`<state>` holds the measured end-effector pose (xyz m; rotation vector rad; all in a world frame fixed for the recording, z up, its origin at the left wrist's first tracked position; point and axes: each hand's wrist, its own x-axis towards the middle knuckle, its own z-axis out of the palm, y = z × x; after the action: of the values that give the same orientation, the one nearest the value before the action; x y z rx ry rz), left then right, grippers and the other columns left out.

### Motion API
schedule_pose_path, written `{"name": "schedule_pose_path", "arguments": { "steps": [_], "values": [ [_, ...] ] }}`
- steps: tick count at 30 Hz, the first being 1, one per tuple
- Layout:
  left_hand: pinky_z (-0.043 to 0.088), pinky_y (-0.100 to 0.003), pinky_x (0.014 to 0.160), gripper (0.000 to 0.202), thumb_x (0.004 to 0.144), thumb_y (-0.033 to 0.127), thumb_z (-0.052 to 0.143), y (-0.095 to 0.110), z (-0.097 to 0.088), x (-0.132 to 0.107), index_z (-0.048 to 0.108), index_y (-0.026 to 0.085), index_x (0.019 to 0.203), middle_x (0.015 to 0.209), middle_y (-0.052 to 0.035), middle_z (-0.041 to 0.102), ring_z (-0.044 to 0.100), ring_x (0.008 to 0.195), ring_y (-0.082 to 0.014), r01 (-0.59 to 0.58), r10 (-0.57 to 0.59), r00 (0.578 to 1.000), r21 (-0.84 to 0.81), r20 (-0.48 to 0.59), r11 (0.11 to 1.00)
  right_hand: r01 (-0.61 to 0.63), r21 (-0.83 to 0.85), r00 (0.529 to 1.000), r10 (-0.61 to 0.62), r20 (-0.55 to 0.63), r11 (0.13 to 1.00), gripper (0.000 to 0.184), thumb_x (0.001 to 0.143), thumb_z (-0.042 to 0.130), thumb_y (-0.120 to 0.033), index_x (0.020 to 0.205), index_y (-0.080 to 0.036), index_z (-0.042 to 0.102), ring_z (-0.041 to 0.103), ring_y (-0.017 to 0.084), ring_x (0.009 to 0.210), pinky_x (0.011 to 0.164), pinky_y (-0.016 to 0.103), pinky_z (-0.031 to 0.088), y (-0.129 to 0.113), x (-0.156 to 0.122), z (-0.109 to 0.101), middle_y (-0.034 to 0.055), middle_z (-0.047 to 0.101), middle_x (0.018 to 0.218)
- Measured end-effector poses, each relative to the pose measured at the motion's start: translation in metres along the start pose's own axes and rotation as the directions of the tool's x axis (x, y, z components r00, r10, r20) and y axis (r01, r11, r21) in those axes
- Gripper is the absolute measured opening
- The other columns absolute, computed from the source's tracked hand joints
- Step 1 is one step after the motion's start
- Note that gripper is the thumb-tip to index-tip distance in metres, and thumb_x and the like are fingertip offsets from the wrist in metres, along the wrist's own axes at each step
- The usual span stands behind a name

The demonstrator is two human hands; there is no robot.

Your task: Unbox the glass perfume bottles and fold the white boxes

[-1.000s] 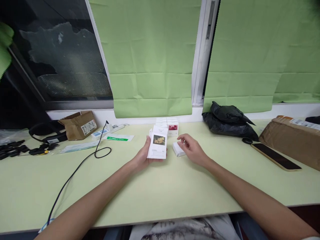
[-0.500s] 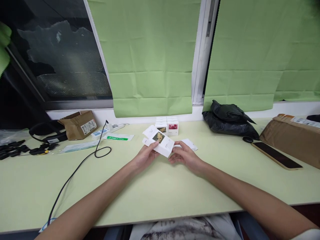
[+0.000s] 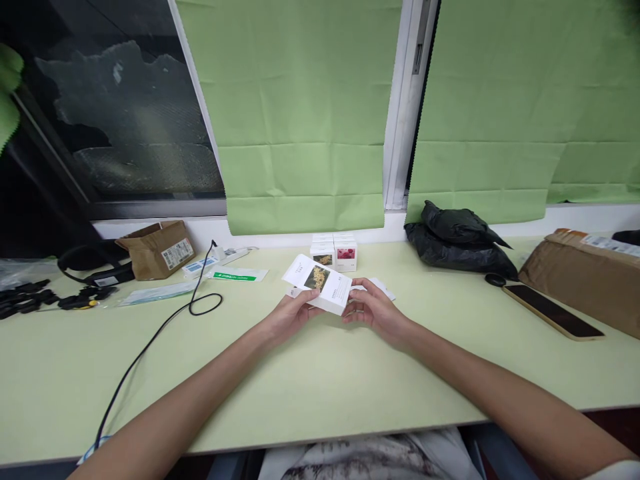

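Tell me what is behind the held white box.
Behind the white box stand grouped boxes with printed pictures. Whatever the white box and right hand cover directly cannot be seen.

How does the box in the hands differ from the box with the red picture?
The held box shows a yellowish flower picture; the rear box shows a red-pink one. The held box is tilted in the left hand; the rear box stands on the table beside other white boxes. Both are white, with a printed picture.
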<state>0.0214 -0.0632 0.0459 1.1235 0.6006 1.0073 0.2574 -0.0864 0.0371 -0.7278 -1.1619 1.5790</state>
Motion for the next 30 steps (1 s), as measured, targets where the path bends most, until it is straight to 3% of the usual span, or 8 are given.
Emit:
{"name": "schedule_pose_path", "arguments": {
  "steps": [9, 14, 17, 20, 23, 26, 30],
  "values": [
    [0.051, -0.048, 0.113, 0.057, 0.094, 0.028, 0.073, 0.002, 0.005, -0.003, 0.053, 0.023, 0.147, 0.150, -0.0132, 0.059, 0.059, 0.135, -0.0308, 0.019, -0.019, 0.999, -0.006, 0.029, 1.000, -0.032, 0.004, 0.999, 0.032, 0.005, 0.999, 0.029, 0.085, 0.069, -0.027, 0.111, -0.023, 0.056, 0.073, 0.023, 0.087, 0.083, 0.045, 0.062, 0.002, 0.000, 0.000, 0.0061, 0.076, 0.096],
    [0.052, -0.045, 0.112, 0.048, 0.094, 0.030, 0.072, 0.004, 0.005, -0.001, 0.059, 0.021, 0.140, 0.151, -0.0131, 0.058, 0.056, 0.139, -0.0302, 0.020, -0.021, 0.999, -0.036, -0.027, 0.999, -0.016, 0.000, 0.999, 0.016, -0.030, 1.000, 0.038, 0.075, 0.063, -0.016, 0.111, -0.028, 0.058, 0.069, 0.021, 0.090, 0.080, 0.038, 0.061, 0.002, 0.000, 0.001, 0.0016, 0.074, 0.101],
    [0.055, -0.045, 0.109, 0.046, 0.094, 0.031, 0.072, 0.005, 0.006, 0.000, 0.061, 0.020, 0.137, 0.148, -0.0137, 0.061, 0.058, 0.137, -0.0307, 0.018, -0.020, 0.998, -0.027, -0.063, 0.999, 0.045, -0.093, 0.998, -0.048, -0.037, 0.995, 0.046, 0.074, 0.062, -0.016, 0.117, -0.031, 0.055, 0.068, 0.021, 0.094, 0.080, 0.038, 0.060, 0.005, 0.003, 0.000, 0.0001, 0.069, 0.110],
    [0.056, -0.044, 0.107, 0.046, 0.095, 0.033, 0.071, 0.005, 0.008, -0.001, 0.061, 0.019, 0.138, 0.147, -0.0148, 0.062, 0.060, 0.134, -0.0306, 0.023, -0.023, 0.999, 0.002, -0.045, 1.000, 0.188, -0.344, 0.976, -0.216, -0.044, 0.920, 0.047, 0.077, 0.066, -0.020, 0.121, -0.031, 0.054, 0.065, 0.023, 0.101, 0.082, 0.037, 0.058, 0.010, 0.003, 0.000, 0.0019, 0.065, 0.117],
    [0.059, -0.041, 0.102, 0.045, 0.096, 0.037, 0.070, 0.004, 0.011, -0.001, 0.064, 0.016, 0.136, 0.141, -0.0166, 0.066, 0.065, 0.128, -0.0304, 0.057, -0.055, 0.998, 0.044, -0.040, 0.997, 0.273, -0.494, 0.944, -0.330, -0.029, 0.826, 0.028, 0.089, 0.066, -0.033, 0.116, -0.028, 0.060, 0.063, 0.024, 0.107, 0.086, 0.036, 0.054, 0.011, 0.000, 0.002, 0.0034, 0.067, 0.115],
    [0.063, -0.038, 0.096, 0.046, 0.096, 0.040, 0.071, 0.005, 0.011, -0.001, 0.065, 0.016, 0.135, 0.139, -0.0162, 0.067, 0.067, 0.124, -0.0293, 0.066, -0.061, 0.995, 0.048, -0.084, 0.997, 0.266, -0.472, 0.947, -0.320, -0.035, 0.841, 0.022, 0.098, 0.058, -0.042, 0.112, -0.027, 0.063, 0.064, 0.023, 0.099, 0.083, 0.034, 0.053, 0.008, -0.001, 0.002, 0.0028, 0.069, 0.108],
    [0.064, -0.035, 0.093, 0.046, 0.095, 0.041, 0.072, 0.006, 0.009, 0.000, 0.066, 0.016, 0.133, 0.140, -0.0158, 0.067, 0.068, 0.122, -0.0274, 0.045, -0.042, 0.993, 0.030, -0.110, 0.999, 0.259, -0.403, 0.958, -0.287, -0.008, 0.878, 0.023, 0.099, 0.056, -0.045, 0.111, -0.025, 0.061, 0.064, 0.022, 0.092, 0.077, 0.034, 0.053, 0.006, 0.002, 0.000, 0.0036, 0.068, 0.105]
  ]
}}
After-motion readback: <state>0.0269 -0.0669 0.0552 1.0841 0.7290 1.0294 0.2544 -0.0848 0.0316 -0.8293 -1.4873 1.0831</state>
